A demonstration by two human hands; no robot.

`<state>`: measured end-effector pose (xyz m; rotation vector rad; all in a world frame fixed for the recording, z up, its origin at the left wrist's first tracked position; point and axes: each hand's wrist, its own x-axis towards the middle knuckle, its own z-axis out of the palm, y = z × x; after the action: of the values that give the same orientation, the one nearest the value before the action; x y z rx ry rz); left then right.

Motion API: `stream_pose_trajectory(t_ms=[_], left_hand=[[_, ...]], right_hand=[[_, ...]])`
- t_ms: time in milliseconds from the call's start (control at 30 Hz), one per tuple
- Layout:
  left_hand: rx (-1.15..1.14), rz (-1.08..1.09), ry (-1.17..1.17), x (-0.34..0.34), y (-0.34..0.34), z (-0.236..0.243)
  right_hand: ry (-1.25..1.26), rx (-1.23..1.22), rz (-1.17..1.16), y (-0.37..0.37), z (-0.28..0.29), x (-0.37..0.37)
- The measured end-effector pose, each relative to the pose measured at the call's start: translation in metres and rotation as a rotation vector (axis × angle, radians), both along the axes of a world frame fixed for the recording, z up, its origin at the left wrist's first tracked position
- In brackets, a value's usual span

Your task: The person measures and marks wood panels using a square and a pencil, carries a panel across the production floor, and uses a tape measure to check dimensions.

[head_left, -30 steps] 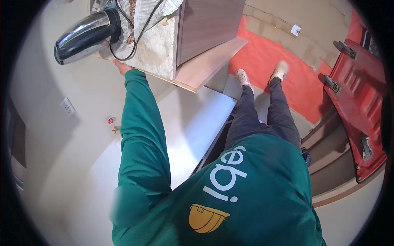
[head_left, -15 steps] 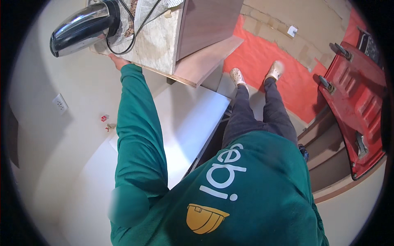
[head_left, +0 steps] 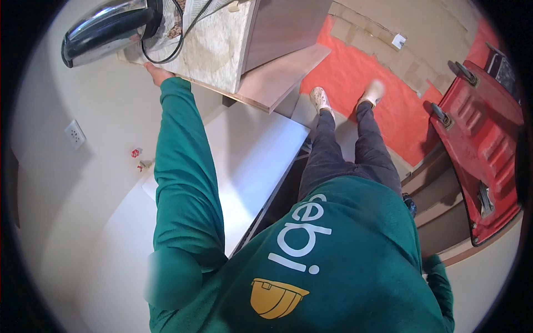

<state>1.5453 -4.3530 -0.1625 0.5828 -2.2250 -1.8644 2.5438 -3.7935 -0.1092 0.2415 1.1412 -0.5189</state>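
Note:
At the upper left, my left hand (head_left: 158,74) grips the edge of a wooden board (head_left: 266,100). Most of its fingers are hidden by the edge. On the board rests a brown box-like cabinet (head_left: 283,33) with a worn, whitish mottled face (head_left: 216,53). A chrome-and-black appliance (head_left: 108,33) lies over that face, with newspaper and a looped black cord (head_left: 179,47) beside it. Of my right arm, only the green sleeve (head_left: 441,286) shows at the lower right; my right hand is hidden next to a wooden shelf edge.
Below the board is a white panel (head_left: 250,150). A socket (head_left: 75,134) and small red-handled taps (head_left: 136,153) sit on the left wall. A red ribbed plastic panel (head_left: 483,150) leans over wooden shelves (head_left: 444,216) at the right. Cardboard (head_left: 383,44) and red sheeting (head_left: 355,72) cover the floor.
My right sleeve has come into view at the lower right. The board, cabinet and appliance sit slightly higher in the picture, with my left hand still at the board's edge.

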Motion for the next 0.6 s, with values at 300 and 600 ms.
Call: stream_pose_trajectory(t_ms=[300, 600], left_hand=[[-0.027, -0.047, 0.007, 0.004, 0.001, 0.012], [0.096, -0.285, -0.172, 0.018, 0.032, 0.023]], right_hand=[[0.910, 0.052, -1.314, -0.030, -0.113, -0.429], [0.540, -0.851, -1.755, -0.235, -0.074, -0.708]])
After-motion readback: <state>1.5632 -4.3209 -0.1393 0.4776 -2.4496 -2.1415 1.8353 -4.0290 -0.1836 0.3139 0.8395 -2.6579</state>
